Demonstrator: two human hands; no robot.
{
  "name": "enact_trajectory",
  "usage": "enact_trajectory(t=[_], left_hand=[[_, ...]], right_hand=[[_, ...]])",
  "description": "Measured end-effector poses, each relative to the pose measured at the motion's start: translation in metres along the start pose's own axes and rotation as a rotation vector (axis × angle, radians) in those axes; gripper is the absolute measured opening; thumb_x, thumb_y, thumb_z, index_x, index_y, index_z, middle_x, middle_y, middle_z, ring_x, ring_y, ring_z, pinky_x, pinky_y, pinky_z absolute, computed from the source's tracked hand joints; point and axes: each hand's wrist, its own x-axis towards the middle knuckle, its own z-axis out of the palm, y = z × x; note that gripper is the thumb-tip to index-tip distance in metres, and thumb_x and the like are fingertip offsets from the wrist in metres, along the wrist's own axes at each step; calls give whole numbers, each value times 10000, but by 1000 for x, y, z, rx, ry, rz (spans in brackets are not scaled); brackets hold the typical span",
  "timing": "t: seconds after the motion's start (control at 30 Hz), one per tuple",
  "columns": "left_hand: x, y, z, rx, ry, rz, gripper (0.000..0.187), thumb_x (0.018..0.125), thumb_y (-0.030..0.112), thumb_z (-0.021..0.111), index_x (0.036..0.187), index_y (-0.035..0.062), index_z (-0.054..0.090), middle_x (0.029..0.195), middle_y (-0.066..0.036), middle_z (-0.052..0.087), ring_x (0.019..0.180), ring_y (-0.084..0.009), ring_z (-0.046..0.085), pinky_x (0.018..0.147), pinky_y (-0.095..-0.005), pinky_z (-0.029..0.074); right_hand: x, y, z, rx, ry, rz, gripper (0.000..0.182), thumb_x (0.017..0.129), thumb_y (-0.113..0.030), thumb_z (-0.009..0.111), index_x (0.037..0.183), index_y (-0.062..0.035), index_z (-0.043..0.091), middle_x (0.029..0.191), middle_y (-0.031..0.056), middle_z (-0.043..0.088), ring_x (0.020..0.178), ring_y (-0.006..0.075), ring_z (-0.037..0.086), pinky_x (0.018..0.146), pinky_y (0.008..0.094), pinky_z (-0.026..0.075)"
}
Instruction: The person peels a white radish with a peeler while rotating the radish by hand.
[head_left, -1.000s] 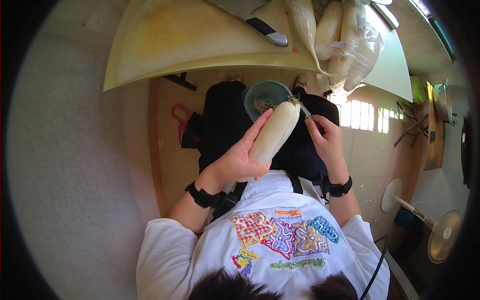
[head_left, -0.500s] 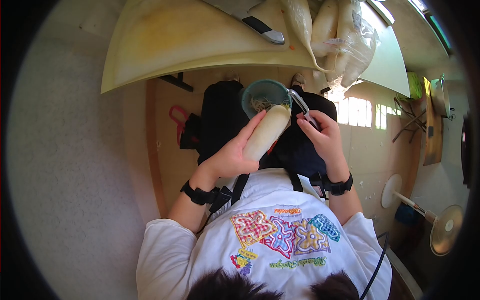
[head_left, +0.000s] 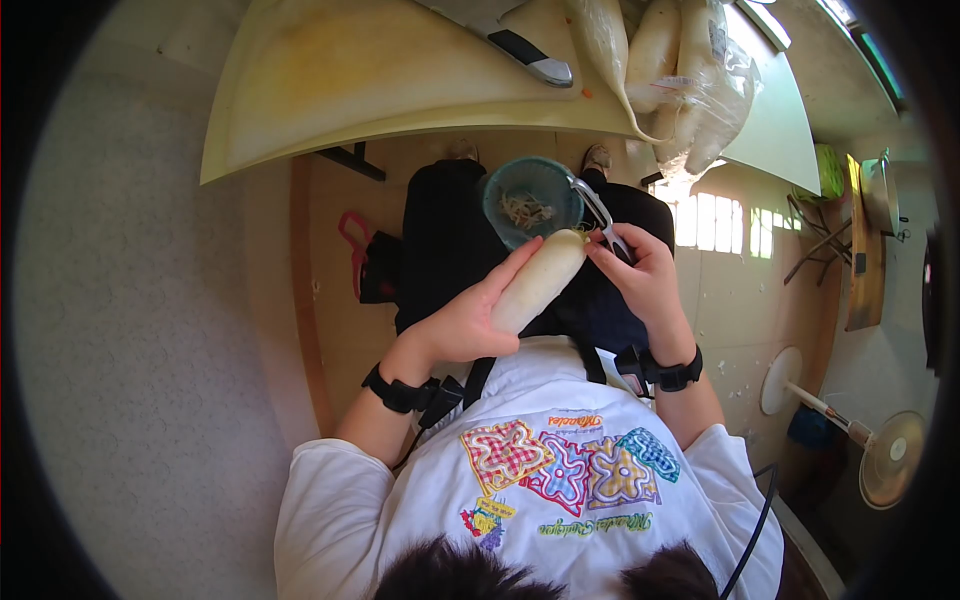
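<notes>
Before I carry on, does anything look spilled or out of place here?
Yes: small pale scraps lie scattered on the floor, outside the bowl. Nothing else stands out.

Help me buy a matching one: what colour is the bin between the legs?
The bin is a muted blue-green, best seen in the head view.

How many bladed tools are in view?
2: a peeler in the right hand and a knife on the table, partly out of view. More may be hidden.
</notes>
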Motion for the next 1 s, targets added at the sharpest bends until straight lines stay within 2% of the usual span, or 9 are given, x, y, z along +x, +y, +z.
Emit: enact_trajectory(t=[0.4, 0.5, 0.6, 0.7, 0.77, 0.9, 0.93, 1.0], left_hand=[[1, -6, 1, -56, 28, -35, 1077, 678, -26, 597, 1632, 130, 122, 1569, -65, 356, 1420, -152, 347, 1140, -259, 263], [3, -9, 0, -29, 57, -19, 1082, 675, -18, 601, 1632, 137, 120, 1562, -69, 367, 1395, -162, 383, 1132, -269, 288], [3, -3, 1, -34, 67, -89, 1085, 673, -14, 601, 1631, 135, 115, 1556, -72, 379, 1355, -169, 427, 1113, -277, 322], [3, -2, 1, -39, 91, -79, 1082, 677, -15, 596, 1631, 127, 107, 1543, -71, 395, 1318, -171, 456, 1094, -281, 349], [3, -2, 2, -36, 107, -64, 1078, 680, -20, 593, 1631, 124, 105, 1534, -71, 402, 1326, -171, 447, 1100, -279, 339], [2, -6, 0, -14, 122, -56, 1073, 686, -31, 586, 1631, 120, 100, 1521, -67, 414, 1309, -167, 449, 1064, -268, 373], [2, -7, 0, -29, 115, -62, 1070, 696, -35, 586, 1632, 131, 95, 1507, -65, 426, 1219, -159, 502, 982, -267, 436], [1, -5, 0, -45, 108, -69, 1067, 706, -39, 586, 1633, 143, 90, 1493, -62, 438, 1129, -151, 554, 900, -266, 499]], right_hand=[[-3, -4, -2, -55, 3, -5, 154, 867, -52, 749, 994, 15, 694, 864, 28, 715, 789, 53, 624, 730, 215, 506], [-3, -6, -3, -14, 24, -43, 142, 868, -45, 741, 987, 14, 692, 865, 26, 717, 781, 51, 622, 720, 213, 501], [-3, -11, -6, -83, 32, -48, 135, 868, -42, 738, 982, 13, 691, 864, 26, 721, 789, 49, 628, 724, 210, 501], [-2, -9, -7, -58, 70, -65, 130, 864, -45, 742, 969, 13, 691, 800, 9, 695, 730, 34, 588, 674, 203, 478], [-2, -7, -9, -173, 117, -94, 138, 863, -62, 758, 955, 15, 689, 713, -15, 627, 649, 25, 502, 597, 203, 421], [-2, -6, -7, -224, 166, -142, 155, 861, -84, 776, 943, 14, 689, 664, -27, 557, 607, 29, 421, 545, 212, 356], [-1, -5, -7, -234, 175, -150, 160, 861, -91, 780, 943, 13, 689, 659, -27, 548, 605, 31, 417, 540, 215, 349], [-1, -6, -7, -245, 185, -157, 165, 862, -97, 785, 942, 11, 689, 655, -28, 539, 603, 32, 413, 536, 217, 343]])
